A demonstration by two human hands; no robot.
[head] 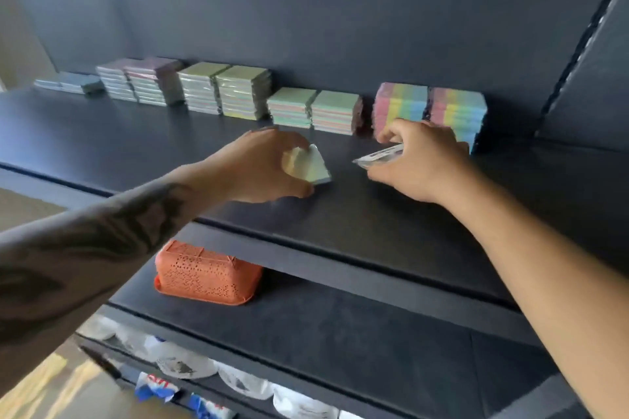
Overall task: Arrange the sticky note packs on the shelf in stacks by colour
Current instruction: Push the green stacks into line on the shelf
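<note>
Two packs held | left hand [262,167] one | right hand [413,163] one

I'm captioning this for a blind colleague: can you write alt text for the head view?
A person's left hand grips a pale yellow-green sticky note pack and the right hand grips a clear-wrapped pack above a dark shelf, before a back row of colour-sorted stacks.

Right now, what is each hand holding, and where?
Left hand pinches a pale sticky note pack at its left edge; right hand holds a clear-wrapped pack by its right end.
</note>
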